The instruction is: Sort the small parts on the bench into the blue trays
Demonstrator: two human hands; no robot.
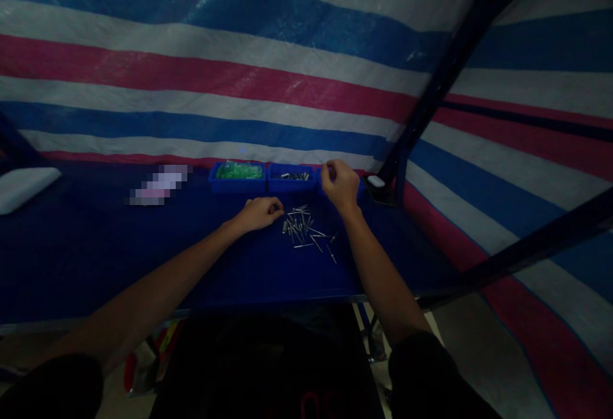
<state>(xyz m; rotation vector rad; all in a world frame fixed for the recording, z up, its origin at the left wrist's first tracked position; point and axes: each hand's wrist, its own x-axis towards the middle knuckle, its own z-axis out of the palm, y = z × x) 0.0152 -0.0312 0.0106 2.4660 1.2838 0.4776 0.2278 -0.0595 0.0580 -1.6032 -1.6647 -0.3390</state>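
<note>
A loose pile of thin silvery pins that look like pop rivets (301, 224) lies on the blue tabletop (230, 272). Just left of the pile, my left hand (261, 213) rests low over the table with thumb and fingers pinched together; whatever they hold, if anything, is too small to make out. My right hand (342, 186) is raised in front of the right-hand blue bin (360, 182), its fingers curled closed. Their contents are hidden, and the hand covers most of that bin. The middle blue bin (272, 184) holds small metal pieces.
Beside it on the left, another blue bin (215, 184) contains green plastic-looking pieces (239, 171). A small white object (376, 181) sits on a dark item at the right. A white object (26, 186) lies far left. Striped sheeting (239, 80) and dark frame bars (443, 61) enclose the table.
</note>
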